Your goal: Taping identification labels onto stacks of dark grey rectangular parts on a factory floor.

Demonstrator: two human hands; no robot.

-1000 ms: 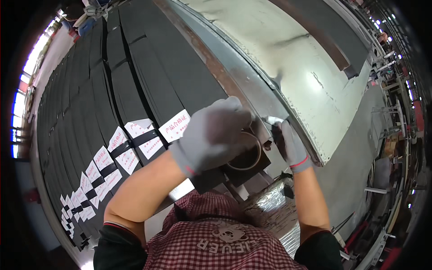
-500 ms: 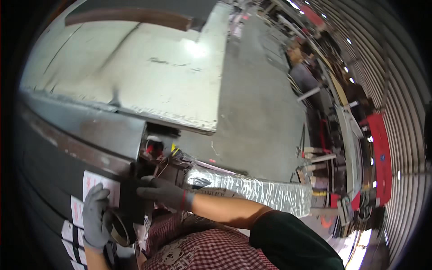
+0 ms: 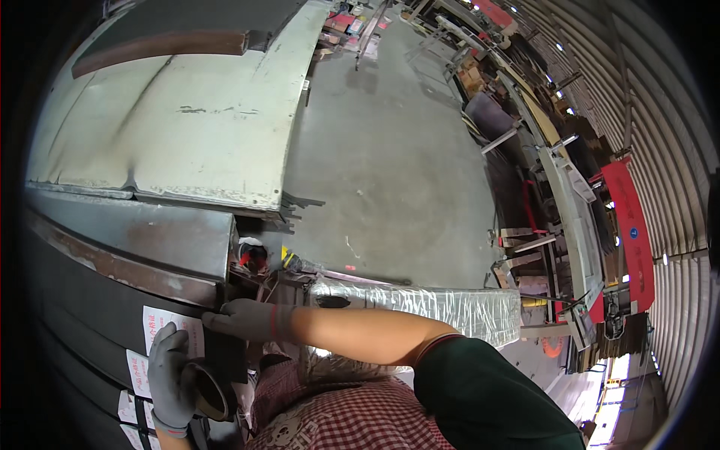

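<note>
Tape roll [image 3: 208, 390] in left hand [image 3: 171, 379]; right hand [image 3: 244, 319] just above.

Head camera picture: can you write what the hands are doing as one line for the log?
left hand: holds tape roll | right hand: fingers on dark stacked sheets beside white label | both hands gloved

matt grey knit gloves [image 3: 244, 319], rusty worn metal beam [image 3: 127, 251], crinkled glossy foil duct [image 3: 420, 304], rough concrete floor [image 3: 390, 165]
</note>
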